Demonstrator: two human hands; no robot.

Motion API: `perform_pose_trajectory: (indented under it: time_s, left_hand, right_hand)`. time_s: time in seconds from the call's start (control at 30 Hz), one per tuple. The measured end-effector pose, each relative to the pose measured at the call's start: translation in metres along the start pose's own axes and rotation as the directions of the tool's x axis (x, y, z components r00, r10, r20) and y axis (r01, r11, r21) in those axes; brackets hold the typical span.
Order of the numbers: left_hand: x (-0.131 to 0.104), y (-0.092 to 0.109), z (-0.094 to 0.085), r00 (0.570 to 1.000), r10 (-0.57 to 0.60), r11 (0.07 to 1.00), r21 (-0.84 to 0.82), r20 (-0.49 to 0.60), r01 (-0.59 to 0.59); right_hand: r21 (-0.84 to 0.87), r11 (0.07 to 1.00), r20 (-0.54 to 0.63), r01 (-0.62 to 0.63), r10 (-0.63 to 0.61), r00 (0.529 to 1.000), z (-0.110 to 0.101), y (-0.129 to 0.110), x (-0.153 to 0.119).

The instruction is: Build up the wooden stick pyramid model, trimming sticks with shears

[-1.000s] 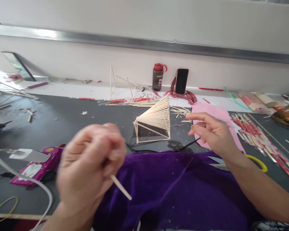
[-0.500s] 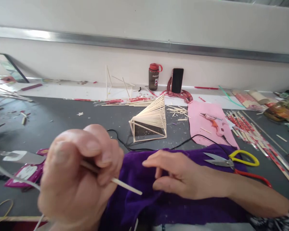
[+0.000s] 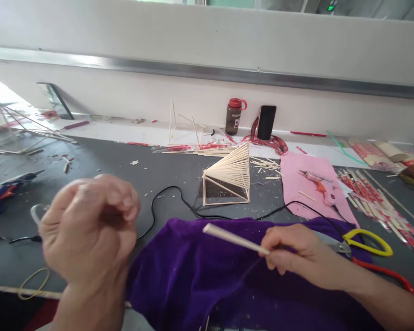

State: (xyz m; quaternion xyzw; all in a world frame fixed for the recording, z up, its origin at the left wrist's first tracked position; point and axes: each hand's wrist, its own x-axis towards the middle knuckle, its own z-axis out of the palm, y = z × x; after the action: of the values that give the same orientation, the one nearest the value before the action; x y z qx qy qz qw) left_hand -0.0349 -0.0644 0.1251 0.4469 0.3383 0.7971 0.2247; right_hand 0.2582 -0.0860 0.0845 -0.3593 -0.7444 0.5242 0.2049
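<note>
My right hand [image 3: 290, 250] pinches the near end of a thin pale wooden stick [image 3: 232, 238], which points left over the purple cloth [image 3: 182, 257]. Curled into a loose fist, my left hand [image 3: 93, 216] is raised at the left; its inside is dark, so I cannot make out whether anything is in it. Beyond the hands stands a frame of wooden sticks [image 3: 227, 171], with many sticks fanned along its upper side. Scissors [image 3: 365, 242] with one yellow and one red handle lie by my right forearm, their blades partly hidden.
A pink glue gun [image 3: 326, 191] lies on a pink sheet [image 3: 291, 168], and a blue glue gun [image 3: 7, 193] at the left. A black cable [image 3: 153, 202] crosses the table. Bundled sticks [image 3: 376, 207] are at the right; a bottle [image 3: 233, 117] and a phone [image 3: 267, 122] stand behind.
The wooden stick has passed from my left hand to my right. My left hand has drawn back to the left, and the view has turned slightly left.
</note>
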Motion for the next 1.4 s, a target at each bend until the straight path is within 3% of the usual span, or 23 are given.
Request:
perform_pose_trajectory:
  time_s: [0.1,0.2,0.27,0.33,0.4,0.5,0.6,0.7,0.8,0.87,0.93,1.03,1.13,1.23,1.4]
  left_hand:
    - [0.001,-0.021,-0.015,0.993,0.011,0.946,0.322,0.118,-0.049]
    - [0.003,-0.035,-0.022,0.947,0.097,0.615,0.730,0.308,-0.300]
    - [0.006,-0.038,-0.022,0.888,0.169,0.396,0.796,0.427,-0.458]
    - [0.009,-0.037,-0.019,0.854,0.194,0.312,0.795,0.482,-0.520]
    - [0.012,-0.034,-0.012,0.877,0.129,0.352,0.805,0.464,-0.478]
    - [0.015,-0.034,-0.001,0.918,-0.032,0.495,0.804,0.396,-0.330]
    - [0.016,-0.042,0.006,0.885,-0.196,0.631,0.745,0.422,-0.216]
    - [0.011,-0.058,0.002,0.779,-0.459,0.679,0.734,0.427,-0.003]
    - [0.001,-0.074,-0.003,0.616,-0.682,0.651,0.711,0.393,0.267]
    - [-0.005,-0.083,-0.002,0.535,-0.754,0.619,0.684,0.382,0.385]
    - [-0.009,-0.088,0.000,0.504,-0.785,0.592,0.677,0.361,0.437]
    - [-0.012,-0.091,0.004,0.518,-0.785,0.586,0.676,0.339,0.446]
    - [-0.014,-0.089,0.003,0.563,-0.745,0.617,0.689,0.357,0.380]
    - [-0.020,-0.088,0.000,0.579,-0.704,0.659,0.682,0.411,0.317]
    - [-0.036,-0.086,0.000,0.592,-0.658,0.724,0.608,0.465,0.326]
  right_hand:
    - [0.036,0.998,-0.271,-0.055,0.063,0.960,-0.020,0.015,-0.011]
    - [0.025,0.996,-0.433,-0.090,0.092,0.897,-0.037,0.028,-0.011]
    - [0.011,0.994,-0.498,-0.106,0.098,0.861,-0.047,0.033,-0.008]
    - [0.003,0.993,-0.535,-0.120,0.103,0.838,-0.055,0.037,-0.005]
    - [0.019,0.991,-0.555,-0.133,0.121,0.823,-0.060,0.039,-0.004]
    - [0.066,0.989,-0.567,-0.134,0.147,0.810,-0.063,0.041,-0.004]
    - [0.081,0.985,-0.541,-0.153,0.172,0.823,-0.058,0.043,-0.004]
    - [0.080,0.976,-0.526,-0.205,0.216,0.823,-0.050,0.049,0.002]
    - [0.092,0.967,-0.495,-0.236,0.250,0.832,-0.041,0.057,0.013]
    - [0.088,0.964,-0.474,-0.251,0.262,0.840,-0.038,0.062,0.022]
    - [0.056,0.961,-0.452,-0.270,0.266,0.852,-0.037,0.065,0.030]
    - [-0.042,0.963,-0.370,-0.265,0.231,0.900,-0.040,0.066,0.038]
    - [-0.146,0.965,-0.296,-0.218,0.167,0.940,-0.043,0.064,0.041]
    - [-0.243,0.952,-0.284,-0.185,0.113,0.952,-0.043,0.065,0.040]
    - [-0.333,0.928,-0.224,-0.168,0.095,0.970,-0.043,0.067,0.041]
